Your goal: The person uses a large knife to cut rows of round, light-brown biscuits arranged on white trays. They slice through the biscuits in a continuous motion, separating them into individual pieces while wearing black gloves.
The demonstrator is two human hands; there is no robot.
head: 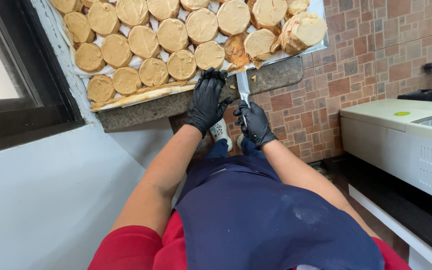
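The left hand point(206, 101), black-gloved, rests spread and holding nothing on the tray point(321, 30) rim, just left of the knife point(243, 87). The right hand point(255, 123) is closed round the knife's handle, blade pointing up toward the round tan cakes point(209, 54) above both hands. Since the blade passes close beside the left fingers, a slip could likely nick the glove or gouge a nearby cake.

At the right edge of the frame, about a third of the way down, I see one small oval sticker point(402, 113), yellow-green, lying flat on top of the white appliance point(396, 135). I see no packages, signs or screens.
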